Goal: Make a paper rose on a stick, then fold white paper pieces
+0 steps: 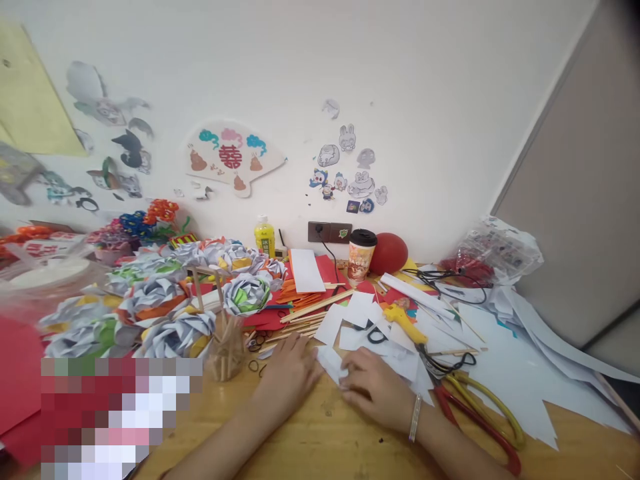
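I've got left hand (289,371) and right hand (376,389) flanking white paper (330,364), probably steadying it; can't tell if either grips.

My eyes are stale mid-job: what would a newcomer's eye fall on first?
Probably the folded-paper roses crowding the left side of the table, white with green, orange and yellow. Next, the fan-shaped cutout on the wall behind, with its red double-happiness sign. Front and centre, the left hand and right hand flank a small white paper piece.
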Tool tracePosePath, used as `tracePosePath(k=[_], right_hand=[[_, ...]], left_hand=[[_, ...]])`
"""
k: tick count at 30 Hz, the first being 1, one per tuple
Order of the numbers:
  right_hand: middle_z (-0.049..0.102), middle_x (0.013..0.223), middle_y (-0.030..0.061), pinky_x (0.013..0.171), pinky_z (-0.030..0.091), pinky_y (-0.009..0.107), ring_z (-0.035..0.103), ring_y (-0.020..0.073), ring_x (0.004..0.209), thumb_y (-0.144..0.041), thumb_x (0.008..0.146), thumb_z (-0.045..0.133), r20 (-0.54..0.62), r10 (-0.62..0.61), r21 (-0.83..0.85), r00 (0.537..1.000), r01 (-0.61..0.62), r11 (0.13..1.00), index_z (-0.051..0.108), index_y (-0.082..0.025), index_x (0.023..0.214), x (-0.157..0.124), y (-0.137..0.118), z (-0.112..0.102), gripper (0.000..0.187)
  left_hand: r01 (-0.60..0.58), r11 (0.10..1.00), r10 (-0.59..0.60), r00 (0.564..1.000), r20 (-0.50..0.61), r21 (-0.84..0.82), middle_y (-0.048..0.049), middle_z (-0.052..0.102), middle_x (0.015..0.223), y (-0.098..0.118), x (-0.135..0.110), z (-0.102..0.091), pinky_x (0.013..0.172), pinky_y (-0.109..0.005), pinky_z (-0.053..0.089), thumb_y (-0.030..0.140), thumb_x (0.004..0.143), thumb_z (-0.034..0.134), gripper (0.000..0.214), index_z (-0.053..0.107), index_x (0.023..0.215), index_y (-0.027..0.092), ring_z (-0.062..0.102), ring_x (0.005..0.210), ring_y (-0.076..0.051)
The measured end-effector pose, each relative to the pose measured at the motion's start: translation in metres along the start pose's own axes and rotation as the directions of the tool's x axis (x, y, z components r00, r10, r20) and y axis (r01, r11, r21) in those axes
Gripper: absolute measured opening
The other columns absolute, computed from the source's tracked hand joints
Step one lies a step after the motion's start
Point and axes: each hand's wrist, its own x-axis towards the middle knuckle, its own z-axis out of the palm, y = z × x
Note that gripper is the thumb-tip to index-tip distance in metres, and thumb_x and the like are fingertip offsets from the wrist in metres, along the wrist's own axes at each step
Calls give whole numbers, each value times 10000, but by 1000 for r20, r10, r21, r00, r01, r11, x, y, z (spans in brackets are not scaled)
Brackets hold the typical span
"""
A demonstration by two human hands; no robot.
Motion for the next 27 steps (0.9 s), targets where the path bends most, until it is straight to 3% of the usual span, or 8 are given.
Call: tracePosePath(k=[4,7,10,13,16,20,24,27], right_hand=[[587,1075,36,861,408,313,517,190,973,-349,761,654,83,-150,147,985,137,980,630,-244,1024,0,-16,6,284],[594,1091,54,878,417,292,528,169,992,-293,854,527,23,-149,206,989,141,968,599,-222,1085,1,-13,3,253],[559,1206,76,943,379,339,479,193,1081,-203,875,464,-54,-69,103,996,74,992,558,-190,1148,4,-1,-3,289],[532,1270,72,982,337,365,432,210,1128,-121,852,466,1,-109,-56,994,109,992,515,-163,1206,6,9,-6,360],[627,1084,54,867,395,336,497,193,982,-118,855,478,46,-91,-200,995,98,975,578,-186,1100,7,9,-2,273],[615,805,34,665,392,305,515,188,781,-177,831,562,-17,21,-406,1000,-26,913,614,-184,871,7,5,4,66],[583,712,19,592,357,288,503,176,702,-184,817,601,-92,-46,-490,995,-5,872,586,-175,725,6,9,9,94],[580,708,18,586,363,282,500,171,695,-177,811,614,-123,-97,-499,988,23,866,567,-169,681,6,14,11,138]], left_hand=[[1,997,0,1000,22,-79,-128,513,1258,0,0,4,976,-481,372,314,759,651,474,528,1200,192,424,1184,-320],[-55,986,58,998,11,-159,-113,535,1223,-2,1,6,972,-459,386,304,715,701,539,500,1203,199,459,1147,-292],[-141,970,138,990,-30,-198,-115,527,1228,-9,4,12,974,-459,383,302,650,761,656,462,1225,201,447,1159,-295],[-177,965,164,983,-79,-193,-124,520,1231,-16,8,18,956,-487,388,310,611,788,742,424,1250,206,445,1157,-315],[-191,964,160,972,-169,-184,-124,538,1192,-19,8,12,926,-475,407,267,673,739,615,450,1212,192,472,1113,-301],[-309,935,262,933,-247,-176,-77,613,969,-16,2,-6,797,-352,452,179,834,528,122,579,944,181,548,917,-216],[-461,885,448,882,-146,-64,-48,614,758,-9,-3,-10,645,-289,434,237,869,478,186,593,740,166,544,714,-180],[-385,922,380,921,-91,-48,-37,604,737,-9,-3,-4,598,-260,416,170,893,394,260,596,728,159,532,673,-161]])
